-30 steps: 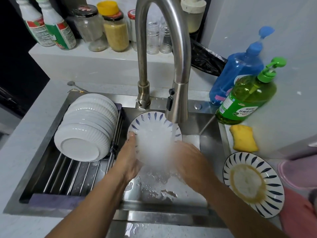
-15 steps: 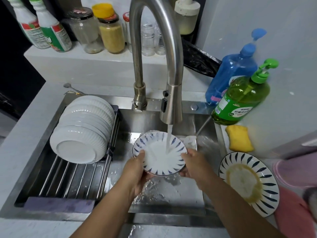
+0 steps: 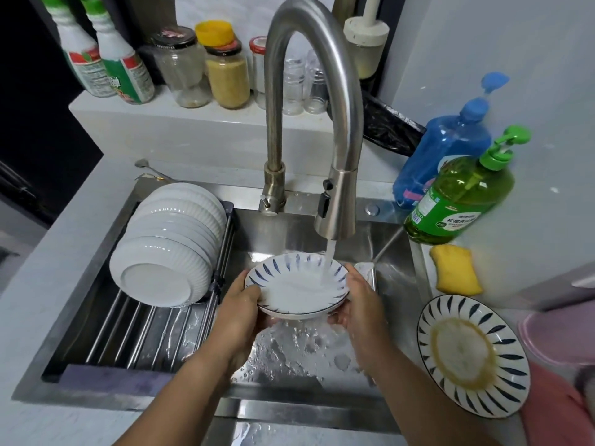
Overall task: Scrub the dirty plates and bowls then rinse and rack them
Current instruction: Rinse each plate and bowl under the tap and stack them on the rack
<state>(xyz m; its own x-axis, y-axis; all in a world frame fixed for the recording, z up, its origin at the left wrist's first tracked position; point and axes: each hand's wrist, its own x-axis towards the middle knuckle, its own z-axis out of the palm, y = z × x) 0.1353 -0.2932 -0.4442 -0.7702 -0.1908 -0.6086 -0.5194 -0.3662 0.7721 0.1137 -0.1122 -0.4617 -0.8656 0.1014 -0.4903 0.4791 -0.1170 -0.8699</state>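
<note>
Now, left hand [image 3: 240, 305] and right hand [image 3: 359, 300] each gripping the plate [image 3: 297, 286] by its rim, under the tap [image 3: 336, 214] stream, over the sink [image 3: 396, 249].

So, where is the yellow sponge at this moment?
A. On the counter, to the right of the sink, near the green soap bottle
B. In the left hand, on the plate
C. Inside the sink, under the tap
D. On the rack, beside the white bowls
A: the yellow sponge lies on the counter just below the green soap bottle, while the left hand and right hand hold only the plate under the running water.
</note>
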